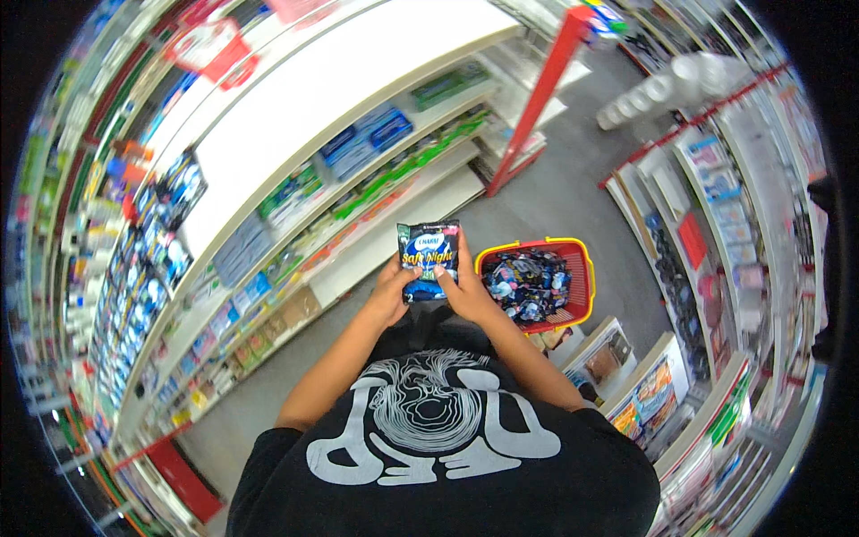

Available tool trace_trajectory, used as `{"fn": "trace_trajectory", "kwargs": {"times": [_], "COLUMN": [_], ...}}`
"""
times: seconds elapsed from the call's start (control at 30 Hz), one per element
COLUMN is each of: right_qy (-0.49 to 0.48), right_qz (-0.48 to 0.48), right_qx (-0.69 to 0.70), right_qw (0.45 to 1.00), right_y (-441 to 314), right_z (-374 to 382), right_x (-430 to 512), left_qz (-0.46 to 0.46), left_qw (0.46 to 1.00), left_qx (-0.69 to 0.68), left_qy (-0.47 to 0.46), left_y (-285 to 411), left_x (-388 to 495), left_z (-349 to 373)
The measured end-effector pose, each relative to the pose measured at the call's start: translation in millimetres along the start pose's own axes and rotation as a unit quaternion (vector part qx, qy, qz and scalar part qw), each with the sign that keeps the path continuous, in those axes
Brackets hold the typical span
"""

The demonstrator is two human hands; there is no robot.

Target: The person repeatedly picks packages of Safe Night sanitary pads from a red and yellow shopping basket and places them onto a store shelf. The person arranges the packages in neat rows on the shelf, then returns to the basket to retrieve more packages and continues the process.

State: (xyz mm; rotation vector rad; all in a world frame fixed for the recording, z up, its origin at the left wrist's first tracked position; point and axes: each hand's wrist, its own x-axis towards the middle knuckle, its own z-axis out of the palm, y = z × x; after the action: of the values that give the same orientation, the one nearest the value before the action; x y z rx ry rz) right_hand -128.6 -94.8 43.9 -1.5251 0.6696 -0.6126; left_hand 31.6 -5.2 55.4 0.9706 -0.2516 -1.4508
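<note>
Both hands hold a black and blue Charm plastic packet, apparently of sanitary pads, in front of my chest with its printed front facing up. My left hand grips the lower left side, its thumb lying across the front. On the right edge is my right hand, with fingers behind and the thumb on the face. Just right of that hand, a red shopping basket with a yellow rim contains many dark packets of similar look.
A long white shelf top curves across the left, above tiers of packaged goods. Dark shiny packets crowd its left end. Beyond stands a red post. Stacked white cups or tubs and more stocked shelves line the right.
</note>
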Motion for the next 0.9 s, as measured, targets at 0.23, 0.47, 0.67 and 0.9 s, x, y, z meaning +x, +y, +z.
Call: {"fn": "trace_trajectory", "kwargs": {"times": [0.23,0.47,0.67,0.9], "right_qy": [-0.146,-0.202,-0.189,-0.155], "right_qz": [-0.065,-0.094,-0.173,-0.226], "right_qx": [-0.043,0.001,-0.062,-0.075], "right_qw": [0.986,0.975,0.965,0.959], "right_y": [-40.1,-97.0,-137.9,-170.2], "right_z": [70.4,154.3,224.7,288.7], "right_x": [41.2,77.7,113.6,159.6], "left_qz": [0.127,0.180,0.358,0.444], "left_qw": [0.978,0.958,0.903,0.637], "left_qx": [-0.023,-0.082,0.102,0.585], "left_qy": [0.167,0.209,0.215,0.233], "left_y": [57.0,140.5,197.9,270.1], "left_x": [-53.0,-100.6,-136.1,-177.1], "left_z": [-43.6,-76.2,-116.8,-138.0]}}
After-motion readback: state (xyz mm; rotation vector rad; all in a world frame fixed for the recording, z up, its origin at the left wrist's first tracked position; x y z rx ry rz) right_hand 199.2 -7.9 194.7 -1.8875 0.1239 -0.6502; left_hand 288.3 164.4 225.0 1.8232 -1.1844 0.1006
